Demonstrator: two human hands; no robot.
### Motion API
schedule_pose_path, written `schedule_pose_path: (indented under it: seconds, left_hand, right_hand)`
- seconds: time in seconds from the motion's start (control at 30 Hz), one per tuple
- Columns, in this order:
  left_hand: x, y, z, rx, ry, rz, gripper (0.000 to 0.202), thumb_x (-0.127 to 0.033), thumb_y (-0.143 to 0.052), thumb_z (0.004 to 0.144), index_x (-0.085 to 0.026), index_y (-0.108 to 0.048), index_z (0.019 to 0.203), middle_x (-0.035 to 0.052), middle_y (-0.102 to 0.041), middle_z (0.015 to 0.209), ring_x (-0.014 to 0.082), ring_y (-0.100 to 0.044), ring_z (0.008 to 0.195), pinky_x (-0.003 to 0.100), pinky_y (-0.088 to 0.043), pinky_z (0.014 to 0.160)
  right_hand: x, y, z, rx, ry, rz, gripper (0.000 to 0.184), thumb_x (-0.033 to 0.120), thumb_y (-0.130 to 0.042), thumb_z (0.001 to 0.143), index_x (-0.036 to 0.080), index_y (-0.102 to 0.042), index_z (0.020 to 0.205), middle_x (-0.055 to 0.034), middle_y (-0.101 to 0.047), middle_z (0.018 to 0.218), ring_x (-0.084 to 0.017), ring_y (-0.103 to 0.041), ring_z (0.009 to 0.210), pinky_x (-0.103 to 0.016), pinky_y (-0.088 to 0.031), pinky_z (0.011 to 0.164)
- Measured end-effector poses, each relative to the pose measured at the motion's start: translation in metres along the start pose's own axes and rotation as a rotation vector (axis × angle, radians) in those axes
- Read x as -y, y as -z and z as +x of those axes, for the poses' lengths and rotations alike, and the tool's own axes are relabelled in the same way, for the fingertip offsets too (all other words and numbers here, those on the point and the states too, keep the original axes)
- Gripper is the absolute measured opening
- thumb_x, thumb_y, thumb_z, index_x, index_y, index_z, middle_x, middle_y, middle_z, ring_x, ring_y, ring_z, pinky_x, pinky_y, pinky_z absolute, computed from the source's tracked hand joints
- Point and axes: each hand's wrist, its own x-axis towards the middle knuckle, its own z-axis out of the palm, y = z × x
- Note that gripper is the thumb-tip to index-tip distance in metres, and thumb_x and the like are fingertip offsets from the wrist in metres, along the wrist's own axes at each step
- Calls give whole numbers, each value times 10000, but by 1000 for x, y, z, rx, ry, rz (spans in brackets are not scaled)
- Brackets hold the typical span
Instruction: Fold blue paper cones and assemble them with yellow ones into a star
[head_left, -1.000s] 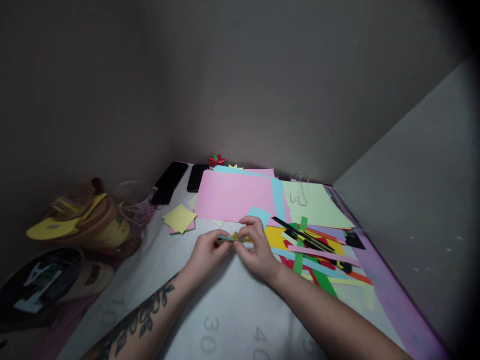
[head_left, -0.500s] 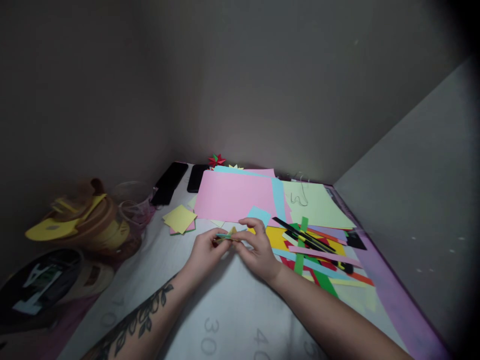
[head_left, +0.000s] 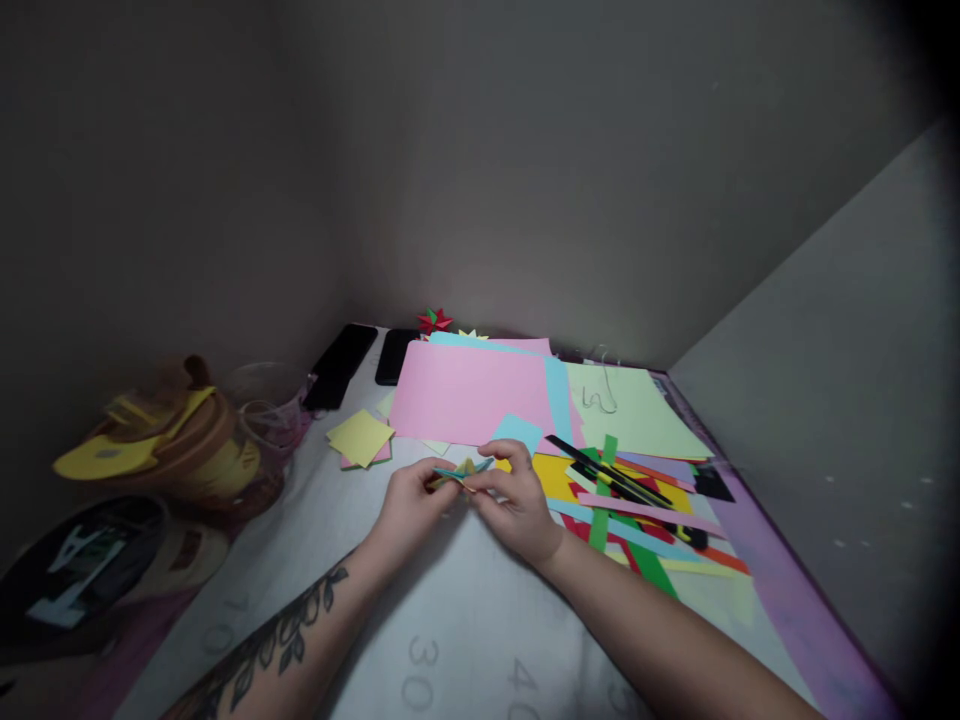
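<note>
Between my hands is a small folded paper star (head_left: pixel 466 469) in blue and yellow, with pointed tips sticking out. My left hand (head_left: pixel 414 503) pinches its left side between thumb and fingers. My right hand (head_left: pixel 516 503) pinches its near right edge, thumb below, with the index finger raised and bent above it. Parts of the star are hidden by the fingers. Beyond my hands lies a small blue paper square (head_left: pixel 517 434). To the left sits a stack of yellow paper squares (head_left: pixel 361 438) with pink and green beneath.
Large pink sheets (head_left: pixel 472 392) and pale green sheets (head_left: pixel 637 410) lie at the back, a bent wire on the green. Coloured strips (head_left: pixel 645 510) and a cutter are heaped at right. A red paper star (head_left: pixel 434 320), phones (head_left: pixel 395 357), a pot (head_left: pixel 217 440) and a cap (head_left: pixel 82 565) lie around.
More of the folded star shows now, with a blue tip visible on its right. My right fingers have shifted slightly; my left hand has hardly moved.
</note>
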Motion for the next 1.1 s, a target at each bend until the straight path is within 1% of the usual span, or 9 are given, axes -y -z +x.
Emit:
schedule_pose_path:
  seconds: [0.07, 0.2, 0.33, 0.5, 0.67, 0.8, 0.97, 1.03, 1.1]
  left_hand:
    - [0, 0, -1, -13, -28, 36, 141, -156, -576, 705, -139, -680, 798, -4, -656, 643, 124, -566, 570, 215, -421, 545]
    - [0, 1, -4, -20, -169, 158, 130, -163, -581, 757, -163, -696, 816, 17, -701, 768, 143, -618, 684, 237, -458, 642]
    - [4, 4, -4, -33, -280, 255, 115, -152, -589, 782, -175, -693, 828, 15, -696, 771, 141, -619, 690, 244, -460, 645]
    - [6, 7, -4, -43, -402, 348, 143, -93, -578, 783, -179, -676, 843, 21, -698, 801, 151, -623, 739, 265, -473, 689]
    - [5, 9, -6, -39, -524, 463, 211, -37, -561, 763, -180, -662, 881, 34, -703, 836, 175, -622, 788, 294, -483, 717]
    - [6, 9, -7, -43, -558, 503, 220, -28, -572, 751, -177, -659, 887, 37, -706, 838, 183, -623, 784, 301, -486, 709]
    - [7, 9, -7, -51, -564, 510, 233, -13, -562, 740, -171, -665, 877, 37, -706, 818, 183, -624, 766, 297, -480, 695]
    - [7, 9, -7, -49, -542, 489, 222, -23, -560, 742, -168, -672, 868, 39, -709, 818, 182, -626, 772, 294, -475, 703]
    - [5, 8, -7, -47, -479, 432, 197, -53, -560, 753, -171, -681, 855, 35, -711, 819, 174, -628, 771, 283, -468, 708]
  right_hand:
    - [1, -1, 0, 3, -23, -15, 101, 134, -598, 797, 217, -654, 797, -71, -528, 1038, -219, -517, 985, -399, -457, 830]
    - [2, 0, 2, 38, -68, -78, 63, 157, -577, 822, 200, -606, 788, -85, -527, 1059, -236, -495, 1024, -422, -445, 862]
    - [4, 4, 3, 102, 10, -141, 80, 129, -540, 831, 191, -591, 837, -96, -519, 1090, -245, -470, 1048, -439, -435, 897]
    - [6, 6, 5, 146, 85, -189, 129, 90, -483, 837, 185, -571, 842, -102, -551, 1038, -247, -475, 1019, -443, -443, 880]
    - [8, 3, 7, 126, 60, -180, 112, 87, -509, 809, 187, -559, 796, -78, -573, 910, -224, -508, 916, -414, -453, 810]
    - [8, 0, 8, 81, -23, -90, 127, 85, -533, 785, 193, -559, 724, -54, -568, 851, -201, -515, 864, -374, -454, 768]
    - [8, 0, 8, 70, -84, -22, 146, 89, -547, 777, 200, -582, 690, -46, -593, 860, -199, -522, 882, -371, -447, 788]
    - [8, 1, 8, 87, -95, -9, 151, 94, -536, 793, 201, -594, 704, -51, -606, 884, -201, -526, 900, -376, -446, 802]
    - [8, 2, 8, 97, -101, 6, 151, 103, -522, 812, 199, -603, 728, -59, -609, 907, -204, -530, 914, -381, -447, 811]
